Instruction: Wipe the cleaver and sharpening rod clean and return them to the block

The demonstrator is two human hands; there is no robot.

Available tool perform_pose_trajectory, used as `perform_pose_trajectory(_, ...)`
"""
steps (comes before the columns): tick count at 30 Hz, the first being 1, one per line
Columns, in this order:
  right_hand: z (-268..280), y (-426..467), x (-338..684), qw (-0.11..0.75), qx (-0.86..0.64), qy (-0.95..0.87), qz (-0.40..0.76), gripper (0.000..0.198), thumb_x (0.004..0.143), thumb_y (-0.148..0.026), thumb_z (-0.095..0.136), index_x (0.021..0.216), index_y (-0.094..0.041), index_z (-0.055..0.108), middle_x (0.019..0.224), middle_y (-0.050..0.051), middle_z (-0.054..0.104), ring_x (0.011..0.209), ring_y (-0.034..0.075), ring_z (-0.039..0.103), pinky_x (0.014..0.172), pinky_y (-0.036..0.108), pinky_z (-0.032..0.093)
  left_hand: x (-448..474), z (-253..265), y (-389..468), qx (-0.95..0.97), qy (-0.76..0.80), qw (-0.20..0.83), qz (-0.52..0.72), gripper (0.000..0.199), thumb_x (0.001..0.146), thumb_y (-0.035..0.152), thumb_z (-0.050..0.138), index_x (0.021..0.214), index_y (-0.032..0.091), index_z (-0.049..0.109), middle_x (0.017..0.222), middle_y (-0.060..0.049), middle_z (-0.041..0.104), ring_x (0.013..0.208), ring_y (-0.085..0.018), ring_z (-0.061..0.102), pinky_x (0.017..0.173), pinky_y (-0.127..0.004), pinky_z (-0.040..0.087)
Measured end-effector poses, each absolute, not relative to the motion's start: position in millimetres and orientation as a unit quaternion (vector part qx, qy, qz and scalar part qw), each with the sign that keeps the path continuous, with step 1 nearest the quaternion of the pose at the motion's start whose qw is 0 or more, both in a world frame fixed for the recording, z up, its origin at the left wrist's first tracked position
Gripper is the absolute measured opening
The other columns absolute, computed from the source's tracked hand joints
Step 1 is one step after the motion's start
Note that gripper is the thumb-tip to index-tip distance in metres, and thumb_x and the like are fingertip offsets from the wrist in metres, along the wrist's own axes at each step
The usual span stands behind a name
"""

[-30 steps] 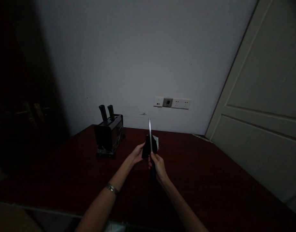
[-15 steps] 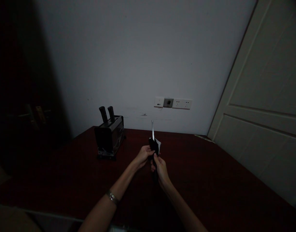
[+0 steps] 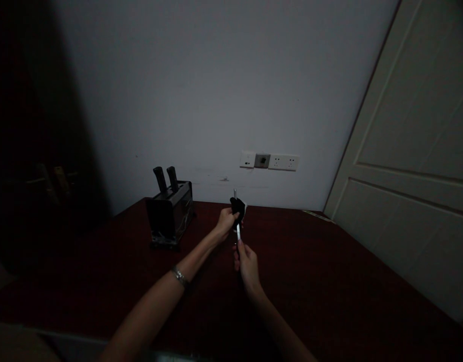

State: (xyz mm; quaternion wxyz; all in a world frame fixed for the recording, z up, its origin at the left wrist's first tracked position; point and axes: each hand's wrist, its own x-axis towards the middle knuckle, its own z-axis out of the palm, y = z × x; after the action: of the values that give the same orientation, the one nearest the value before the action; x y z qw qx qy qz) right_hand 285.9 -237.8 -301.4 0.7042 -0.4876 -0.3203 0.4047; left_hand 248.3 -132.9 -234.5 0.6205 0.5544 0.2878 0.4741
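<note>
In the head view, my right hand [image 3: 248,261] is closed around the handle end of a knife [image 3: 238,233], which points up and away from me. My left hand [image 3: 226,221] pinches a black cloth [image 3: 237,207] with a pale edge around the upper blade. A short length of bright blade shows between my hands, and the tip sticks out above the cloth. Most of the handle is hidden by my right fingers.
A dark knife block [image 3: 170,213] with two black-handled knives stands on the left of the reddish-brown table [image 3: 307,271]. Behind the table rises a pale wall with sockets [image 3: 269,161]. A light panelled door [image 3: 412,166] flanks the right side.
The cloth has moved up the blade with my left hand, away from the handle. My right hand has come slightly nearer to me, and blade now shows between my hands.
</note>
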Motion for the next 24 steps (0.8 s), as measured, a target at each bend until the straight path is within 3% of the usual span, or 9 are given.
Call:
perform_pose_trajectory(8,-302,-242,277,0.692,-0.48,-0.318,0.436,0.048,0.06,-0.064,0.058,0.062,-0.016,0.052,0.045,-0.007,0.04,0.033,0.003,0.032,0.03,0.017,0.023,248,-201,-81,0.536,0.31,0.603,0.503,0.009,0.072,0.009,0.051,0.064,0.011,0.05,0.045,-0.001,0.053,0.036,-0.01,0.049,0.04,-0.022,0.039)
perform_pose_trajectory(17,-308,-247,275,0.673,-0.48,-0.351,0.44,0.047,0.063,-0.062,0.058,0.065,-0.015,0.053,0.047,-0.007,0.042,0.033,0.003,0.033,0.03,0.016,0.023,220,-168,-44,0.478,0.263,0.607,0.578,0.005,0.078,0.012,0.05,0.081,0.01,0.053,0.061,-0.003,0.06,0.053,-0.011,0.057,0.056,-0.023,0.045)
perform_pose_trajectory(24,-303,-243,290,0.701,-0.46,-0.377,0.393,0.042,0.069,-0.057,0.057,0.063,-0.017,0.048,0.048,-0.008,0.042,0.035,0.004,0.035,0.032,0.017,0.027,187,-224,-84,0.53,0.23,0.697,0.424,0.016,0.062,0.013,0.069,0.072,0.004,0.062,0.065,-0.008,0.062,0.058,-0.016,0.059,0.058,-0.026,0.043)
